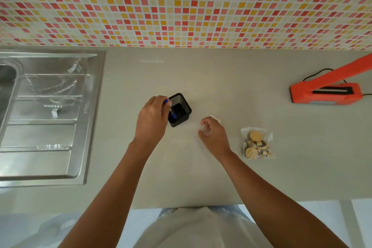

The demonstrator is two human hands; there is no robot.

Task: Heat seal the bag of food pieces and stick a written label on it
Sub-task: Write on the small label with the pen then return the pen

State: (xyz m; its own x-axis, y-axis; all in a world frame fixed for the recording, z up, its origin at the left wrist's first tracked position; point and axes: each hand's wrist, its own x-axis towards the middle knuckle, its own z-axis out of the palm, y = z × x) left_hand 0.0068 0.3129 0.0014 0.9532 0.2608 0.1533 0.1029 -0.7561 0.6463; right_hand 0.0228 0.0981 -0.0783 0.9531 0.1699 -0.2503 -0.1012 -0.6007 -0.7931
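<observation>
A clear bag of round food pieces [257, 144] lies flat on the grey counter [221, 78], right of my hands. My left hand [153, 119] grips a blue pen [170, 109] whose tip is inside a black mesh pen holder [181, 107]. My right hand [213, 135] hovers over the counter with loosely curled fingers and holds nothing. A small white label [215, 118] lies just beyond its fingertips. The orange heat sealer [326, 91] stands at the far right with its arm raised.
A steel sink with a ribbed drainboard [46, 119] fills the left side. A mosaic tile wall [181, 6] backs the counter. The sealer's black cable [322, 71] loops behind it. The counter's front edge runs just ahead of my body.
</observation>
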